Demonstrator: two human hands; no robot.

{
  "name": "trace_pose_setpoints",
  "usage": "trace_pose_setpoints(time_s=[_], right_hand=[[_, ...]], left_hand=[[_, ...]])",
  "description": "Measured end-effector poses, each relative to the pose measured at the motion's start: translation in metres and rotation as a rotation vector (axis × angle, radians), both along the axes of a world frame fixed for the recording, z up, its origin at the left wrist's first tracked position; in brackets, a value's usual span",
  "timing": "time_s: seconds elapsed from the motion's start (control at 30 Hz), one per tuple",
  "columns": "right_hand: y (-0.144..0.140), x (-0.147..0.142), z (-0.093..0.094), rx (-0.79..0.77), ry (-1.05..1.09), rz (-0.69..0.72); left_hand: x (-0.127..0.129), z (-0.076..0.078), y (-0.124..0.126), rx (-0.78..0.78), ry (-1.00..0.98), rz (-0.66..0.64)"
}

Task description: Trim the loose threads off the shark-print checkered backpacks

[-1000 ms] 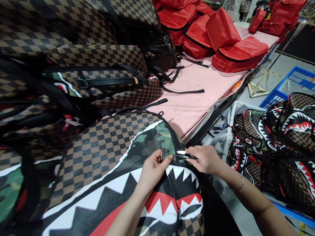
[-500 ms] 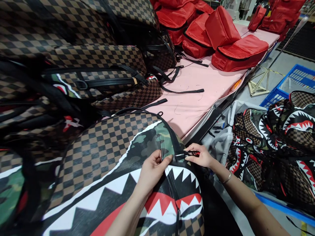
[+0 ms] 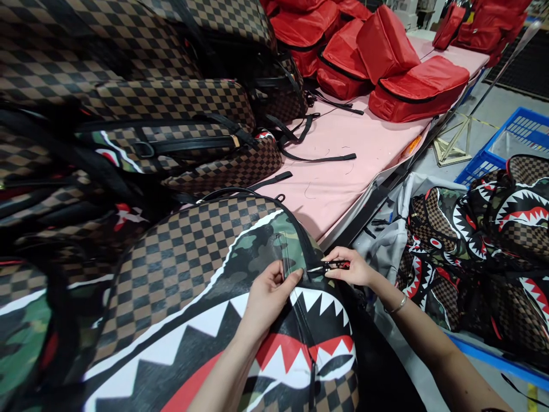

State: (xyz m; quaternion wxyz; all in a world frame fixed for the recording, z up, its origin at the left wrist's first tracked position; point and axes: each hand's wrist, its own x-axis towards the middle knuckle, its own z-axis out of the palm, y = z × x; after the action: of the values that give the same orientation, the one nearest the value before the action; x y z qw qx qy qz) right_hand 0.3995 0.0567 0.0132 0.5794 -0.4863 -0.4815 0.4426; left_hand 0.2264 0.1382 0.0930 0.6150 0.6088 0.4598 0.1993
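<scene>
While the left hand (image 3: 268,297) presses flat on the camouflage patch of the shark-mouth backpack (image 3: 206,297), fingers pinching the fabric beside the zipper line, the right hand (image 3: 349,268) grips a small pair of thread snips (image 3: 328,266) between thumb and fingers, the metal tips pointing left at the bag's seam just beside the left fingertips. That backpack lies in the foreground at the near edge of the pink table (image 3: 338,171), its checkered brown panel toward the upper left and its white teeth and red mouth below the hands. Behind it, to the left, checkered backpacks (image 3: 171,114) are stacked, black straps trailing onto the pink surface. Red bags (image 3: 386,63) sit at the table's far end. Off the table on the right, more shark-print backpacks (image 3: 484,240) are piled near a blue crate (image 3: 510,143).
</scene>
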Motion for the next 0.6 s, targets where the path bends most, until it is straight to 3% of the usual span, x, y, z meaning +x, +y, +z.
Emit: trace_pose_setpoints(time_s=[0.33,0.6], right_hand=[[-0.006,0.005,0.021,0.079,-0.338,-0.05],[-0.011,0.01,0.039,0.051,-0.583,-0.026]], left_hand=[[0.0,0.0,0.0,0.008,0.011,0.006],[0.001,0.003,-0.002,-0.024,-0.003,0.012]])
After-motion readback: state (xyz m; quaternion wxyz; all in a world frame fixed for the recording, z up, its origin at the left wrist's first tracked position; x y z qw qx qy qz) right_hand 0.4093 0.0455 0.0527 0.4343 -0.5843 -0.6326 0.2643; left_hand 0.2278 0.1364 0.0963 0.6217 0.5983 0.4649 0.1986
